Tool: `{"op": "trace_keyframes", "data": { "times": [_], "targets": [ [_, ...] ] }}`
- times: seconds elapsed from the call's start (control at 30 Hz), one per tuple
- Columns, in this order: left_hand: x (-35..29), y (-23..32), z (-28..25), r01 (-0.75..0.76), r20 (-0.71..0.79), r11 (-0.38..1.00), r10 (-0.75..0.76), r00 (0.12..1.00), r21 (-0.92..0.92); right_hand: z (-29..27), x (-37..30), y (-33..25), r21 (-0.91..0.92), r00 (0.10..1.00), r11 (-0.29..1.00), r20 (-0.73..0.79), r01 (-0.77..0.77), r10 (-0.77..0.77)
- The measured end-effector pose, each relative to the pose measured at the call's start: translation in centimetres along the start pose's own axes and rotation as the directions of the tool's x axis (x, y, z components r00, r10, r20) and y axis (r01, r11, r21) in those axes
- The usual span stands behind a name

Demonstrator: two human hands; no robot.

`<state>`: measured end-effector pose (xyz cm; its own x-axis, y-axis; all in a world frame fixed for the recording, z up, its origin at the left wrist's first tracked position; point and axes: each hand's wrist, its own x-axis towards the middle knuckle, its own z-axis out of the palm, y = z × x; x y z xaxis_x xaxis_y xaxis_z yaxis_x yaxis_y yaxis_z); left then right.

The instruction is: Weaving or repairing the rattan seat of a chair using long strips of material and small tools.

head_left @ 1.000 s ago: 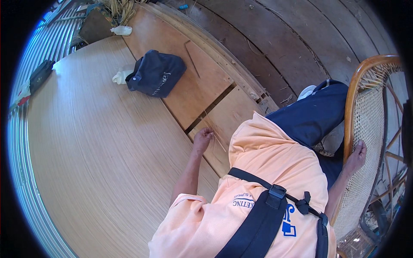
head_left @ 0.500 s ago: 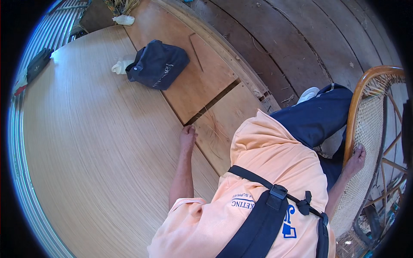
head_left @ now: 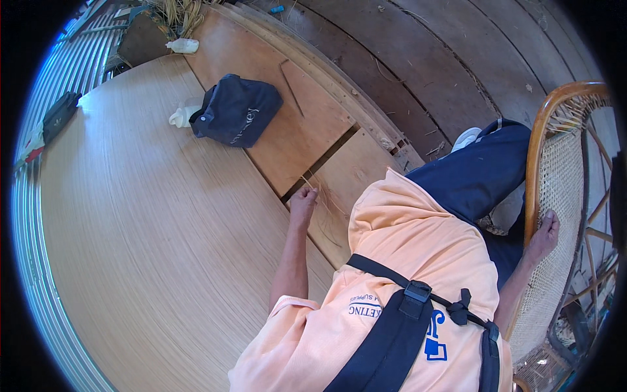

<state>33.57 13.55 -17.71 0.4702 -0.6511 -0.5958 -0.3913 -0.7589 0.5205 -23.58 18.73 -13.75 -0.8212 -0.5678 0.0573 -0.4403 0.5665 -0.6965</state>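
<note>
My left hand (head_left: 302,205) is closed in a pinch on a thin pale cane strand (head_left: 306,181), over the board's gap. Close beside it, loose thin strands (head_left: 335,200) lie on the plywood. Off to the right, my right hand (head_left: 543,236) rests against the woven cane panel (head_left: 560,186) of a rattan chair (head_left: 539,134). Its fingers are curled together, and whatever they grip is too small to make out.
A dark blue cloth bag (head_left: 240,110) lies ahead, next to a white bottle (head_left: 181,116). Another white bottle (head_left: 182,46) stands farther off. A wide wood-grain sheet (head_left: 144,228) spans the left. Brown floor planks (head_left: 418,65) extend at the far right.
My left hand has moved right, from the sheet's edge onto the plywood, and a strand now shows at its fingertips. The right hand has barely shifted along the cane panel.
</note>
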Motion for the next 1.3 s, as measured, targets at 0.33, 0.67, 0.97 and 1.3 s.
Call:
{"op": "trace_keyframes", "data": {
  "times": [0.33,0.67,0.97,1.3],
  "targets": [
    [-3.1,5.0,-2.8,-0.055,0.232,0.982,0.096,0.968,-0.180,0.5,0.9,-5.5,0.272,0.999,0.961,0.009,-0.050,0.050],
    [-9.7,17.1,-2.5,-0.201,0.454,0.886,0.396,0.798,-0.418,5.1,-6.0,-21.6,0.556,0.390,0.825,0.785,-0.101,-0.481],
    [-11.2,19.4,0.3,-0.130,0.665,0.972,0.229,0.711,-0.196,9.7,-9.8,-23.2,0.824,0.247,0.554,0.565,-0.117,-0.787],
    [-6.2,-8.9,1.2,0.163,0.118,0.769,-0.295,0.948,0.618,7.1,-3.7,-20.2,0.761,0.690,0.464,0.629,-0.453,-0.359]
  ]
}}
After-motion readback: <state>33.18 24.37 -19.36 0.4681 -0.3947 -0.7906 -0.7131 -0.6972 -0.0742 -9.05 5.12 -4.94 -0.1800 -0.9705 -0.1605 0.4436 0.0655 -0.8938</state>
